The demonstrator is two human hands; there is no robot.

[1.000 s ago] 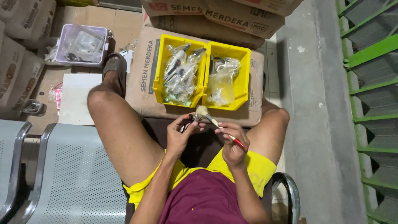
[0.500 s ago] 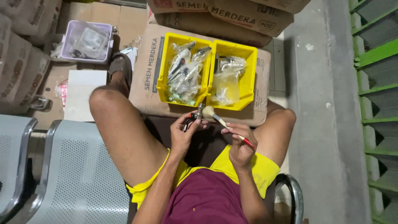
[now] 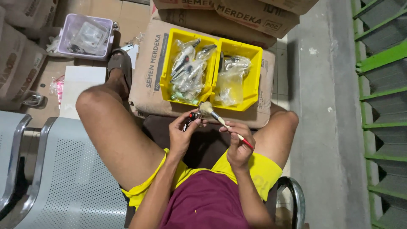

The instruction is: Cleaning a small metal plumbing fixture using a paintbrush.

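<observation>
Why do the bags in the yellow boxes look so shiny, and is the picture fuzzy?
In the head view, light bounces off the clear plastic bags in the yellow bins, making white glare; the brush tip in the right hand looks slightly soft, as does the small part in the left hand; shadow darkens the lap.

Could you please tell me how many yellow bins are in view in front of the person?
2. The left yellow bin and the right yellow bin stand side by side, touching, on a sack ahead of the knees; both hold clear bags of parts. No other is visible.
</observation>
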